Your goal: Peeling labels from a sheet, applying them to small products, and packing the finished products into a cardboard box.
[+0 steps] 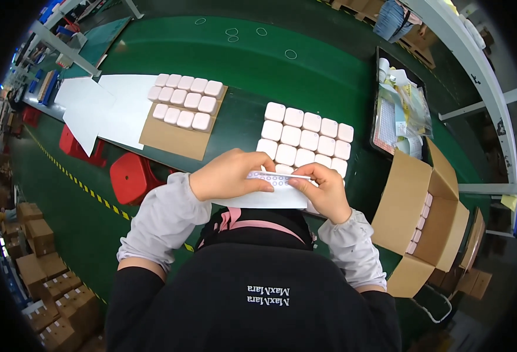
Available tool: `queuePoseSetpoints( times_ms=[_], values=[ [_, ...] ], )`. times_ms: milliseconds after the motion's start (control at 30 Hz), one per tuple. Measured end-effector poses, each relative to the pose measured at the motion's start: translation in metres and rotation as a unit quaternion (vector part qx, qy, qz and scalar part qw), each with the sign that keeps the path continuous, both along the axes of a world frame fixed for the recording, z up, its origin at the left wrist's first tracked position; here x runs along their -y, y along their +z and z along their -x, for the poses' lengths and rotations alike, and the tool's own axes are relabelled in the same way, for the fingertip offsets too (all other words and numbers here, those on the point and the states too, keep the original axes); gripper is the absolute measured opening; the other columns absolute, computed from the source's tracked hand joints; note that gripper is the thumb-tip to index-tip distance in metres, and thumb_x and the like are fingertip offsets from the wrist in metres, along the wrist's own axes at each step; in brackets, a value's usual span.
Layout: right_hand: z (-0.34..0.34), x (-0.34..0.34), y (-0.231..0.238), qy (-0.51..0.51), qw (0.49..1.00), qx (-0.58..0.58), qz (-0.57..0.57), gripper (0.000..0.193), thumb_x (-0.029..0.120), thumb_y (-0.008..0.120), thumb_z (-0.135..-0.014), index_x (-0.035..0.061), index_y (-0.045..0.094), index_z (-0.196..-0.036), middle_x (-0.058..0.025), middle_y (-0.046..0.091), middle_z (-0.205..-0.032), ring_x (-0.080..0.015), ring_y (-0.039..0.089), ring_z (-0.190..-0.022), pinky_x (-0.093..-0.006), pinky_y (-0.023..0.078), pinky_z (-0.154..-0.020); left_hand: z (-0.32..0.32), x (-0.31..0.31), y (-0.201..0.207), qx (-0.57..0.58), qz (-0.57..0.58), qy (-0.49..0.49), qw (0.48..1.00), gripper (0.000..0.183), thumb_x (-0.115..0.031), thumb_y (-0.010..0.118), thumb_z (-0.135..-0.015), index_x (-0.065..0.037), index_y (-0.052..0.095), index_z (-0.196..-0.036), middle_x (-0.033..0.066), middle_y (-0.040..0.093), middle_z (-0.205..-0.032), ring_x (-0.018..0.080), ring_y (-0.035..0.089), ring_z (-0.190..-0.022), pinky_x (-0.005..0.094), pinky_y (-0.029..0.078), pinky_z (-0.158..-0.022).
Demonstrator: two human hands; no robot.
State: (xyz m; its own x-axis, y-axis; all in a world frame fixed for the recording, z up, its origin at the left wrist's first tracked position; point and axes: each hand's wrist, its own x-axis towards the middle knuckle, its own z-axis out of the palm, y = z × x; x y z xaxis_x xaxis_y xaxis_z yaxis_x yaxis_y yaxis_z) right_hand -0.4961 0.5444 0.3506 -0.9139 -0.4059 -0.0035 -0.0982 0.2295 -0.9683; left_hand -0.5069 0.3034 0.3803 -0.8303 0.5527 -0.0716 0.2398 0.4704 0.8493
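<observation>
Left grip: left hand [224, 175], thumb and fingers closed in a pinch on left end of sticker sheet [279, 182].
Right grip: right hand [330, 192], thumb and index pinched together on the same sheet's right part.
Sticker sheet: white, rows of small round outlined marks; between both hands, up off the tabletop [241, 120], near the waist, top edge bent.
Near pieces: pale pink rounded-square pieces [290, 136] in a grid just beyond the hands; nearest ones partly hidden.
Left pieces: more pink pieces [178, 97] in rows on a brown cardboard sheet [176, 141], white sheets [123, 108] beside it.
Right side: open carton [400, 193], pink pieces [418, 226] inside; beyond it a dark tray [377, 88] of papers.
Left floor: red stool [130, 179].
Far side: thin loops [290, 59] on green surface.
</observation>
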Motion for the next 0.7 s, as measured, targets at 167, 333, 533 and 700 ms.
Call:
queuePoseSetpoints(
  times_ms=[167, 333, 533, 700],
  values=[
    [-0.02, 0.028, 0.013, -0.016, 0.995, 0.061, -0.074, 0.016, 0.017, 0.07, -0.086, 0.0008, 0.069, -0.09, -0.0044, 0.066, -0.072, -0.0087, 0.057, -0.067, -0.0237, 0.045, -0.061, -0.002, 0.03, 0.007, 0.013, 0.025, -0.079, 0.996, 0.024, -0.026, 0.073, -0.082, -0.004, 0.067, -0.088, 0.0123, 0.063, -0.067, 0.026, 0.059, -0.057, 0.0347, 0.047, -0.057],
    [-0.037, 0.048, 0.008, -0.035, 0.997, 0.048, -0.053, 0.017, 0.016, 0.07, -0.087, -0.0001, 0.069, -0.091, -0.0048, 0.066, -0.073, -0.0086, 0.057, -0.069, -0.0241, 0.045, -0.063, -0.005, 0.049, -0.001, 0.005, -0.004, -0.09, 0.996, 0.021, -0.023, 0.071, -0.083, -0.002, 0.069, -0.087, 0.012, 0.065, -0.075, 0.024, 0.06, -0.067, 0.0336, 0.046, -0.062],
    [-0.043, 0.059, 0.006, -0.083, 0.995, 0.013, -0.047, 0.015, 0.012, 0.07, -0.084, -0.0004, 0.068, -0.093, -0.0058, 0.067, -0.079, -0.0126, 0.058, -0.074, -0.026, 0.046, -0.067, -0.007, 0.056, -0.013, 0.024, -0.082, -0.033, 0.996, 0.017, -0.018, 0.072, -0.083, -0.001, 0.071, -0.088, 0.0097, 0.066, -0.081, 0.0209, 0.06, -0.076, 0.0321, 0.045, -0.066],
    [-0.029, 0.048, 0.01, -0.098, 0.987, -0.081, -0.094, 0.015, 0.004, 0.07, -0.081, -0.0016, 0.067, -0.095, -0.0104, 0.066, -0.088, -0.018, 0.062, -0.079, -0.0272, 0.049, -0.071, 0.002, 0.055, -0.019, 0.036, -0.088, -0.014, 0.995, 0.017, -0.018, 0.072, -0.083, -0.001, 0.071, -0.087, 0.0079, 0.064, -0.077, 0.0177, 0.058, -0.073, 0.0301, 0.044, -0.064]
  ],
)
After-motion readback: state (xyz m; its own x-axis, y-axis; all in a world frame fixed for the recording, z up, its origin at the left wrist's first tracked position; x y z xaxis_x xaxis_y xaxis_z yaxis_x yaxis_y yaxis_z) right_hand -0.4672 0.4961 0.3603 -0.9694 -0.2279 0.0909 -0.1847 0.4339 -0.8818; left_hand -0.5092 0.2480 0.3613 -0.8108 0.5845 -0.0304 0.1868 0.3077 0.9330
